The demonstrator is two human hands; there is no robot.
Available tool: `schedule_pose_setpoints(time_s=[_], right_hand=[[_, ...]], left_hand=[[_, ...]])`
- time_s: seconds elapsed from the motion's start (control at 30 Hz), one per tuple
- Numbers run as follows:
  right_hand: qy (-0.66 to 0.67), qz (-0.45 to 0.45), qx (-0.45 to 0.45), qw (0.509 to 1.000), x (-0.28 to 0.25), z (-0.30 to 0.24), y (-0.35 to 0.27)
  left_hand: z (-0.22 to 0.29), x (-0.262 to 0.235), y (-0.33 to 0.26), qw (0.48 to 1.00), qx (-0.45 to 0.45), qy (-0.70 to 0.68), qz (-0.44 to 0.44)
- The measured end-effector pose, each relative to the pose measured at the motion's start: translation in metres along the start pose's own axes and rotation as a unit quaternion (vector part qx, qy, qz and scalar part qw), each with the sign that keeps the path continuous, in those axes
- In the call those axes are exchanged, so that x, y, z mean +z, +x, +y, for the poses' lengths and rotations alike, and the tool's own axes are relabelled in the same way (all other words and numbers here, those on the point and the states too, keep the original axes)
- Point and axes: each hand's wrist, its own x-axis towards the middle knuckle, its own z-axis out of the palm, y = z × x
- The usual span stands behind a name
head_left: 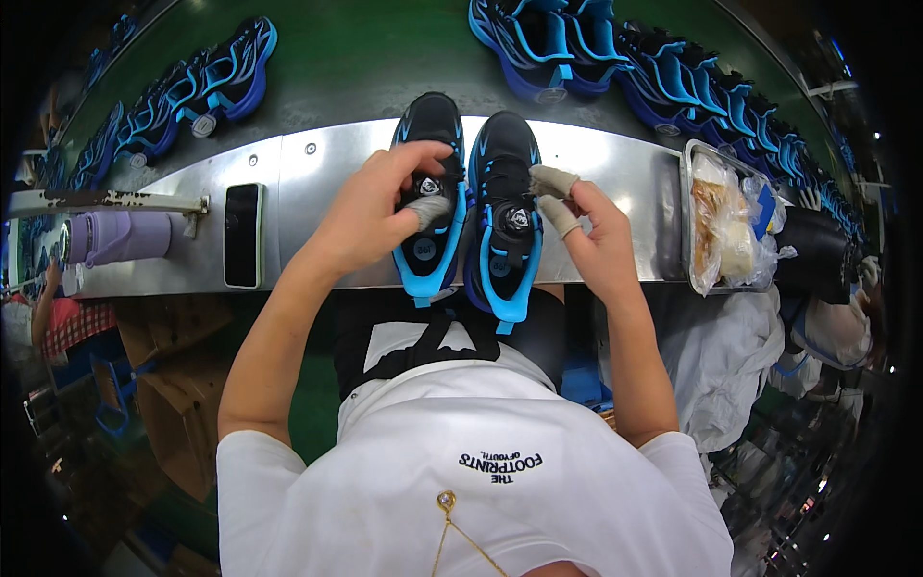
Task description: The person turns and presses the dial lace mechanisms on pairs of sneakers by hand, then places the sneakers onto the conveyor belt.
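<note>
Two black sneakers with bright blue collars and pull tabs stand side by side, toes pointing away. My left hand [377, 199] is over the left sneaker [424, 252], thumb and fingers apart on either side of its round lacing dial [429, 185]. A cloth cover wraps that thumb. Just right of the right sneaker [499, 260], my right hand [594, 226] has its covered fingertips spread, pointing toward the shoe's side and holding nothing. The right sneaker's round dial [518, 220] shows fully.
Both sneakers rest on a metal ledge [317, 207] along a green belt [385, 53]. More sneakers [553, 53] line the belt on both sides. Left are a phone [243, 236] and purple bottle [125, 237]; right is a metal tray [688, 216] with plastic-wrapped items.
</note>
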Motion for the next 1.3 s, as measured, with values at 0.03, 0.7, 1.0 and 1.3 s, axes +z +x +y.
schedule_pose_setpoints(time_s=[0.03,0.7,1.0,1.3], right_hand=[[0.028,0.006,0.023,0.999,0.000,0.003,0.000],[0.089,-0.051,0.022,0.994,0.001,0.003,0.008],[0.094,-0.041,0.033,0.994,-0.001,0.016,0.009],[0.076,-0.046,0.041,0.995,-0.002,0.019,0.010]], left_hand=[[0.003,0.004,0.002,0.993,0.017,0.112,0.032],[0.001,-0.003,0.007,0.992,-0.030,0.120,0.033],[0.001,0.000,0.004,0.985,0.044,0.160,0.054],[-0.006,-0.013,-0.002,0.999,-0.005,0.016,-0.048]])
